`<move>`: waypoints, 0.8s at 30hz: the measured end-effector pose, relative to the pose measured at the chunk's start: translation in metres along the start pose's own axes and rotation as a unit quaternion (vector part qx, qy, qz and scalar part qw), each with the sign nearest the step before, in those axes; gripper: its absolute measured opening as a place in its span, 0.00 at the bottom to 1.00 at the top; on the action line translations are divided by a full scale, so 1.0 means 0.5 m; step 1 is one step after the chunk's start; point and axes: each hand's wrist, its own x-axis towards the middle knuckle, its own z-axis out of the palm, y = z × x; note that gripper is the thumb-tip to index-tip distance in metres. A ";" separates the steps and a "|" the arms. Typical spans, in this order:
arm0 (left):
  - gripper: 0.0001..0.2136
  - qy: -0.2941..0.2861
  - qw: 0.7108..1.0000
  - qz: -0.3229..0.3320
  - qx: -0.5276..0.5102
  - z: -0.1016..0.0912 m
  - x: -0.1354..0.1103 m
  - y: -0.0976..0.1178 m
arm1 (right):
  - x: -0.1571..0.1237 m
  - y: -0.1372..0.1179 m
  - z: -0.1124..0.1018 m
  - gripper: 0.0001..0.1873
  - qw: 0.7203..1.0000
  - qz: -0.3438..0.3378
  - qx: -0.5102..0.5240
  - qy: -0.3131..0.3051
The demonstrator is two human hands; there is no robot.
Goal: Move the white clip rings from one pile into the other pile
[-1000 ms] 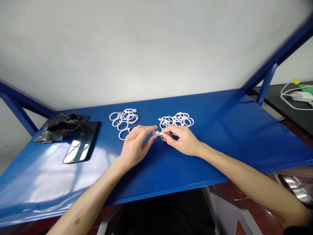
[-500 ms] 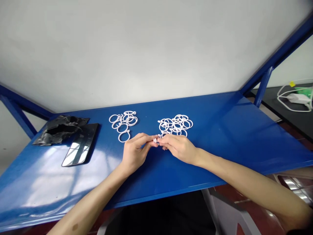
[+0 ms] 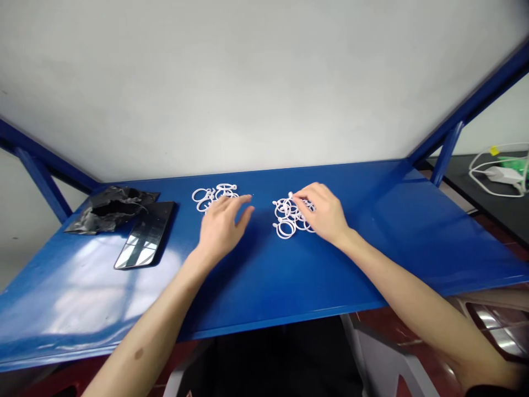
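Note:
Two heaps of white plastic rings lie on the blue shelf (image 3: 372,242). My left hand (image 3: 221,227) hovers at the near edge of the left heap (image 3: 215,194), fingers stretched out and thumb apart, holding nothing I can see. My right hand (image 3: 324,212) rests on the right heap (image 3: 287,219). Its fingers are curled and the tips pinch a white ring (image 3: 291,195) at the heap's far side. Part of the right heap is hidden under that hand.
A black phone (image 3: 144,234) lies face up on the left, with a crumpled black plastic bag (image 3: 109,207) behind it. Blue frame posts rise at both ends. A white wall stands behind. A white charger and cable (image 3: 498,172) lie on a dark table at right.
My hands were together at the middle front, working one ring between their fingertips. They have since parted: the left went to the left heap, the right went up onto the right heap.

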 end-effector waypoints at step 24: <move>0.13 -0.222 0.935 -0.183 0.207 -0.065 0.011 -0.097 | 0.012 0.096 0.030 0.10 0.975 0.204 -0.062 -0.071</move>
